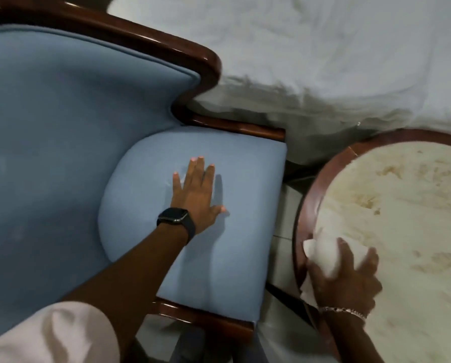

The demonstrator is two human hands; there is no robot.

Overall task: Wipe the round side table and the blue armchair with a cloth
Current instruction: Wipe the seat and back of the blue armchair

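The blue armchair (62, 121) with a dark wooden frame fills the left of the head view. My left hand (196, 191) lies flat on its seat cushion, fingers spread, holding nothing; a black watch sits on that wrist. The round side table (305, 203), cream marble top inside a brown wooden rim, stands at the right. My right hand (347, 279) presses a white cloth (323, 254) against the table's near left edge, fingers wrapped over the cloth. Part of the cloth is hidden under my palm.
A bed with rumpled white sheets (323, 53) runs along the back, touching the armchair and the table. A narrow strip of pale tiled floor (282, 242) separates chair and table. My light sleeve (48, 336) covers the lower left corner.
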